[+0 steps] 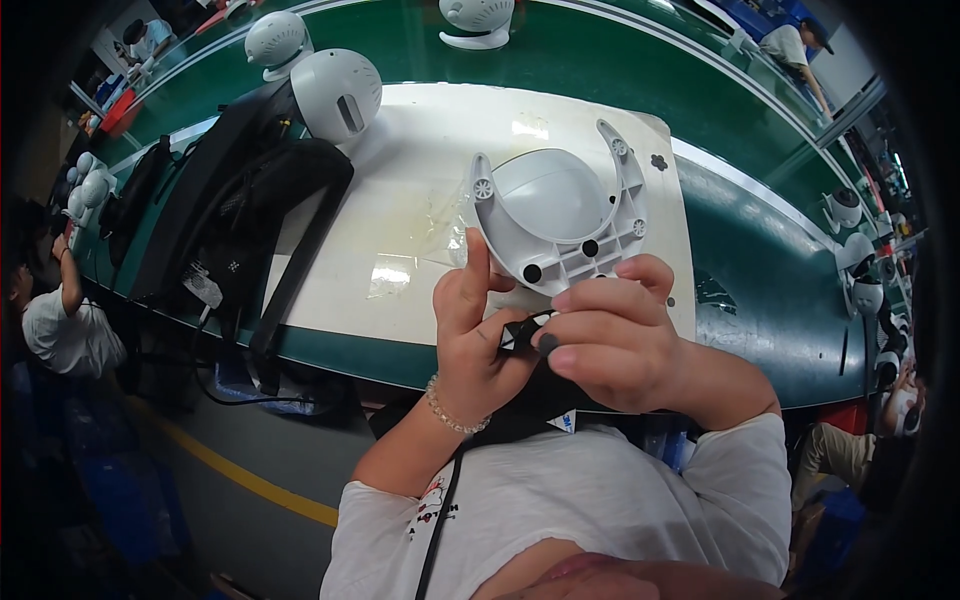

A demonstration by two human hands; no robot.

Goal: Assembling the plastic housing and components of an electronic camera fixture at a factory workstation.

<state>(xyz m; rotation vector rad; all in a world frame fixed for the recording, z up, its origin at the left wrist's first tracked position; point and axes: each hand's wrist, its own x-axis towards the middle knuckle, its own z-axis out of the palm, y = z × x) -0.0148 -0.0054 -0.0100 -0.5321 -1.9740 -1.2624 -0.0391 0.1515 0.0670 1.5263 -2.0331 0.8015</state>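
While the left hand (470, 335) grips the grey U-shaped bracket (560, 215) at its six o'clock edge above the white mat (400, 200), the right hand (610, 340) pinches what seems a small black part (522, 332), a white dome (337, 93) at ten o'clock.

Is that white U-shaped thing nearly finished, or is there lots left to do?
Hard to say exactly. Looks done: round white units stand assembled at the back of the white mat. In hand: the left hand and right hand hold the grey-white U-shaped bracket, and the fingers pinch a small black part at its base. Left: the bracket's holes look unfilled, and no round body sits in it.
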